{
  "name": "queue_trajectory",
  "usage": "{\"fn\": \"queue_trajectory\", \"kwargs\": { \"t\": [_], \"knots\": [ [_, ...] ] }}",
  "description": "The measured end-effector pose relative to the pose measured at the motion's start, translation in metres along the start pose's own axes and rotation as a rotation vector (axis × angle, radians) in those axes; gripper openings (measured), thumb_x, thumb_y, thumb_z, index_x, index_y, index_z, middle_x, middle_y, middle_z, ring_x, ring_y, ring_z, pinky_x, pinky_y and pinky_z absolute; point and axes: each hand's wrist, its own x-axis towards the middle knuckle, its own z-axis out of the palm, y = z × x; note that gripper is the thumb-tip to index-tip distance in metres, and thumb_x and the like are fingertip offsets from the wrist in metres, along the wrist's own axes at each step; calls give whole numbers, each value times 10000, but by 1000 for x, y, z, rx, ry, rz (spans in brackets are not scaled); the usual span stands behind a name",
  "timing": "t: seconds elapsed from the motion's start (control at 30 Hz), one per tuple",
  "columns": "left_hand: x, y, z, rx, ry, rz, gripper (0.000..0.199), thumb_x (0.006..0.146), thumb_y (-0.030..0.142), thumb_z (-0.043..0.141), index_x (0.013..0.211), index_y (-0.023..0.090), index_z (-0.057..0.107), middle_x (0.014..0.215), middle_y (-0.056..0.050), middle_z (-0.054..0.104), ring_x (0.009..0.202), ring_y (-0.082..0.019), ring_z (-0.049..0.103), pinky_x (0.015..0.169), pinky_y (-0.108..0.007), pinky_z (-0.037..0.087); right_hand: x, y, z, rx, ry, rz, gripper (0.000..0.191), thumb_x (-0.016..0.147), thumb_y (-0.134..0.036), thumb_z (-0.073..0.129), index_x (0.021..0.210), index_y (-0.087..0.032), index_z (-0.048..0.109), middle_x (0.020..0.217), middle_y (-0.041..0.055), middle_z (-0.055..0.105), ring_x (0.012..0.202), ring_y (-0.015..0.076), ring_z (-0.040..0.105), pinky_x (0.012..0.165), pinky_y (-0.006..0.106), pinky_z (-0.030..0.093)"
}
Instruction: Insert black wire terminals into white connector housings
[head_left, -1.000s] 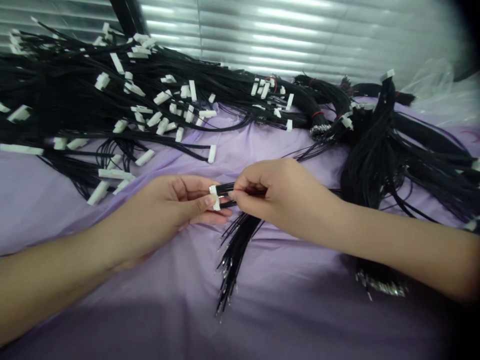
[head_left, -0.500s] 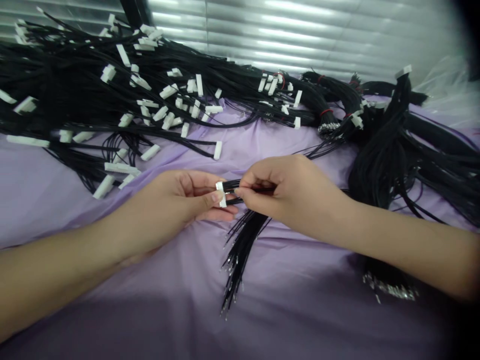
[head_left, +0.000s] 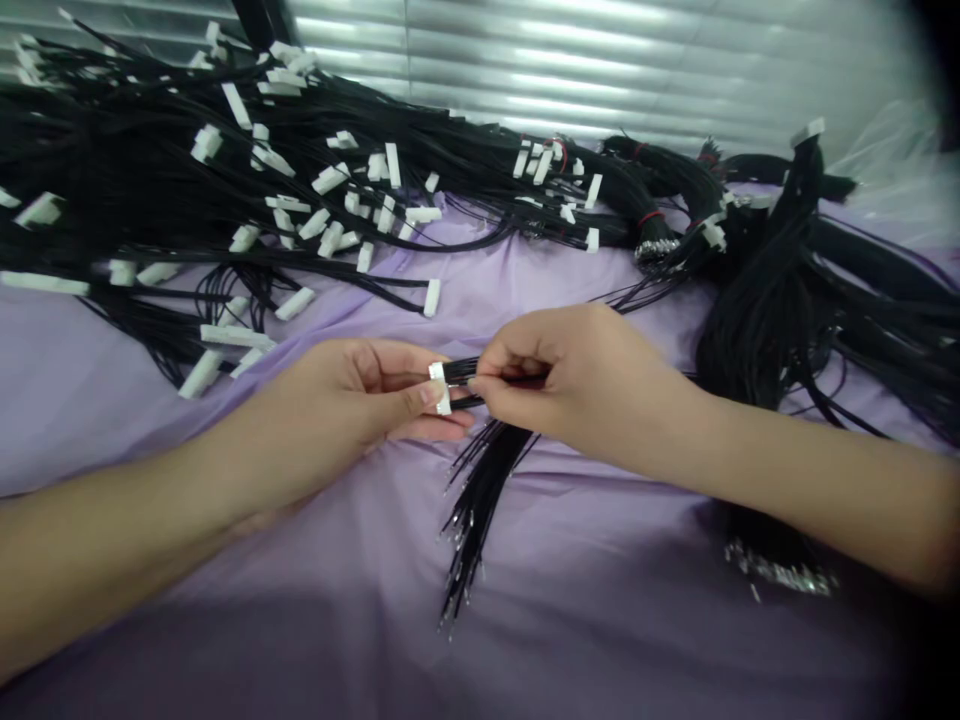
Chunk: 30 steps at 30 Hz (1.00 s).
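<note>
A small white connector (head_left: 441,388) with black wires running out to its right is pinched between the thumb and fingers of my left hand (head_left: 375,392). Close on its right, my right hand (head_left: 566,365) pinches a black wire (head_left: 516,378) near the connector, thumb and forefinger together. The wire's tip at the connector is too small to make out. Below the two hands, a loose bunch of black wires (head_left: 484,505) with shiny metal ends lies fanned out on the purple cloth (head_left: 315,610).
A large heap of black cables (head_left: 135,170) with white connectors spans the back left. Bundles tied with red bands (head_left: 651,216) lie at the back right. A thick black wire bundle (head_left: 757,320) passes under my right forearm. Behind are window blinds (head_left: 570,60).
The view has shifted very slightly, so the heap appears a little farther left and up. Both hands keep their holds, with no clear movement between them.
</note>
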Motion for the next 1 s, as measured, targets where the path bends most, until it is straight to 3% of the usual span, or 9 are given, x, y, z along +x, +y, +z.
{"fn": "queue_trajectory", "kwargs": {
  "t": [0.2,0.57,0.67,0.8,0.9,1.0],
  "knots": [
    [1,-4,0,47,1,5,159,776,192,697,925,209,749,918,-7,754,848,-184,713,753,-223,574,0,-2,4,-3,-3,-37,170,780,-154,575,629,-138,653,539,-57,558,470,28,410,484,196,301],
    [-1,-4,5,91,30,79,92,763,190,705,842,194,750,879,-14,751,848,-200,707,767,-233,561,3,-2,13,-54,-11,-104,196,832,-150,553,669,-111,654,638,-4,599,585,70,487,564,213,331],
    [-2,-3,5,69,33,69,66,788,189,682,817,184,742,857,-18,745,837,-176,701,755,-196,553,1,-4,8,-128,-42,-155,197,867,-149,518,736,-99,656,705,27,619,640,96,513,608,230,363],
    [-2,-2,3,-15,40,57,49,801,198,676,791,184,722,837,-10,732,815,-145,688,769,-183,550,-7,-13,-8,-383,77,-295,233,910,-157,434,883,-97,657,922,105,602,827,178,524,691,295,385],
    [-2,-2,3,-109,55,34,44,790,170,683,807,179,722,836,-17,732,794,-134,683,755,-176,552,-12,-15,-13,-447,-49,-317,256,919,-151,413,835,-118,652,848,84,569,738,164,497,638,295,368],
    [-2,-1,5,-152,91,14,63,780,117,682,798,163,722,871,-30,732,797,-136,679,762,-185,553,-15,-11,-7,-427,-192,-344,164,880,-118,495,850,-125,656,797,57,560,686,146,467,634,287,364]
  ]
}}
